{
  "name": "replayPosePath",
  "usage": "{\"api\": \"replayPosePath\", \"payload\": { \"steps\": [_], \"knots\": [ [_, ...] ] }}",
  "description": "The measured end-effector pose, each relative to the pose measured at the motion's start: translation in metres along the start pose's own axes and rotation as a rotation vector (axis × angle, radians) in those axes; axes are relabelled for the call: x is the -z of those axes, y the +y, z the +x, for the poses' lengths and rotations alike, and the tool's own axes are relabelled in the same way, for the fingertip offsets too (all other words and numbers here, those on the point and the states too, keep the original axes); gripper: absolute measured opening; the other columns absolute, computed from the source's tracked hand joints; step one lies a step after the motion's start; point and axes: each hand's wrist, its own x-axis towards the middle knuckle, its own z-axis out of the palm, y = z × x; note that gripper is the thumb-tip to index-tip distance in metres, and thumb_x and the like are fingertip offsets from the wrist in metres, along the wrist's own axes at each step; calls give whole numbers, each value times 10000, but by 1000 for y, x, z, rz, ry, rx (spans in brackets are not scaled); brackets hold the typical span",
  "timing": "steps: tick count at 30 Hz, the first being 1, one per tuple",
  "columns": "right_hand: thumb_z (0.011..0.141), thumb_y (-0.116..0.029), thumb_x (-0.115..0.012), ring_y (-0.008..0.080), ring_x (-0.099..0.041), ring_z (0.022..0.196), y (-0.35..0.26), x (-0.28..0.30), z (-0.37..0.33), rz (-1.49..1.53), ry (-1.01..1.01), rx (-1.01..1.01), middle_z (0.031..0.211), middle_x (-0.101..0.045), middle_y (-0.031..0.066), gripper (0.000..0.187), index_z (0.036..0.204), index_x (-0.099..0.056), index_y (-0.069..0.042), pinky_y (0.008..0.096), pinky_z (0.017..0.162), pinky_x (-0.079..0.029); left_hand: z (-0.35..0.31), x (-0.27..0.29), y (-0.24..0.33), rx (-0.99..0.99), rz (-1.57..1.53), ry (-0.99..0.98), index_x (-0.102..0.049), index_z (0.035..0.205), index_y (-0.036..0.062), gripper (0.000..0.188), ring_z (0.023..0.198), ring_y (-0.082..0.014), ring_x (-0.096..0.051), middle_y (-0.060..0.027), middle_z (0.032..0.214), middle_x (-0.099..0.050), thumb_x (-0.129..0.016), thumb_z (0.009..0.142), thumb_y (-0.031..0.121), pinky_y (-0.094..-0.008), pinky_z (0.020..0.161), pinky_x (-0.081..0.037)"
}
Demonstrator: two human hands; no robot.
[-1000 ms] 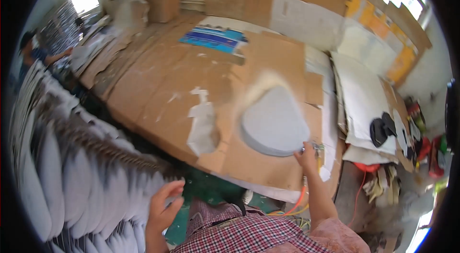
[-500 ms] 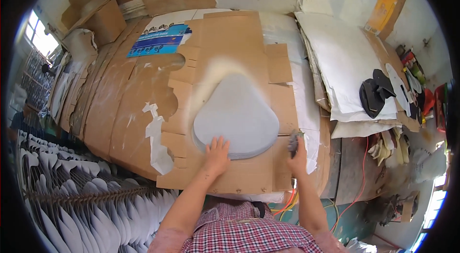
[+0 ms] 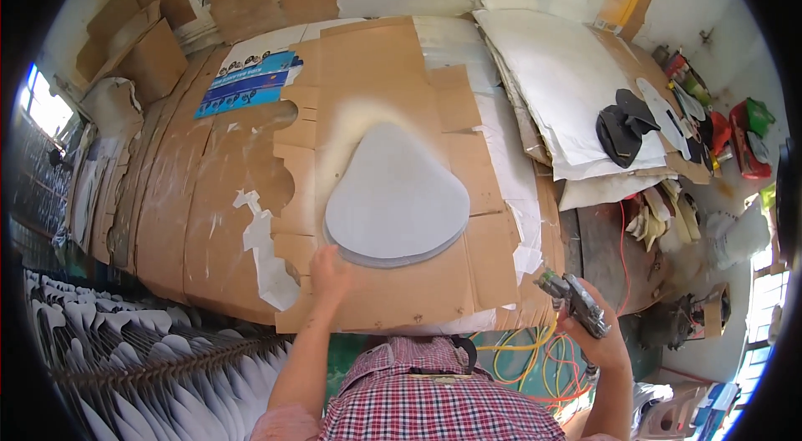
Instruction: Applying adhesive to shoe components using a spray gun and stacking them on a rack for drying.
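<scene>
On a cardboard sheet (image 3: 393, 297) in the middle of the table lies a stack of grey rounded-triangle pieces (image 3: 397, 195), its narrow end pointing away from me. My left hand (image 3: 329, 271) is just off the stack's lower left edge, and motion smears its fingers, so their pose is unclear. My right hand (image 3: 595, 337) grips a dirty, paint-caked spray gun (image 3: 576, 301) past the table's front right edge, well apart from the stack. Pale overspray marks the cardboard around the far end of the stack.
Many grey-white cut pieces (image 3: 192, 374) hang in a rack at lower left. White sheets (image 3: 555, 90) are piled at right, with black pieces (image 3: 622, 128) on top. Yellow and orange hoses (image 3: 535, 357) trail below the front edge. A cardboard box (image 3: 150, 61) stands far left.
My right hand has swung right and nearer to me with the spray gun. My left hand has slid left off the stack's top to beside its edge. The view has shifted slightly.
</scene>
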Motion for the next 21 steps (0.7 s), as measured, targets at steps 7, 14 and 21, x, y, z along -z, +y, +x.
{"api": "replayPosePath", "payload": {
  "steps": [7, 14, 21],
  "knots": [
    [774, -12, -680, 114, -570, 807, -7, -29, -28, 143, -278, 38, 909, -600, 64, 555, 1279, -451, -4, 255, 710, -468, -14, 65, -49, 296, -296, 119, -638, 1043, 27, 336, 870, -218, -607, -108, 956, -653, -644, 719, 115, -318, 794, -482],
    [793, -22, -626, 115, -574, 706, -25, -35, -48, -4, 132, 58, 837, -574, 47, 537, 1284, -414, 30, 248, 633, -478, -21, 76, -74, 319, -356, 129, -636, 1035, 26, 290, 868, -192, -608, -99, 961, -652, -615, 750, 74, -301, 785, -483],
    [766, -18, -677, 88, -550, 768, -22, -37, -76, -105, 22, -30, 877, -591, 40, 543, 1257, -450, 24, 236, 689, -468, -27, 85, -94, 360, -462, 173, -627, 1004, 7, 247, 880, -152, -602, -72, 952, -641, -603, 759, 16, -269, 790, -469]
  ]
}}
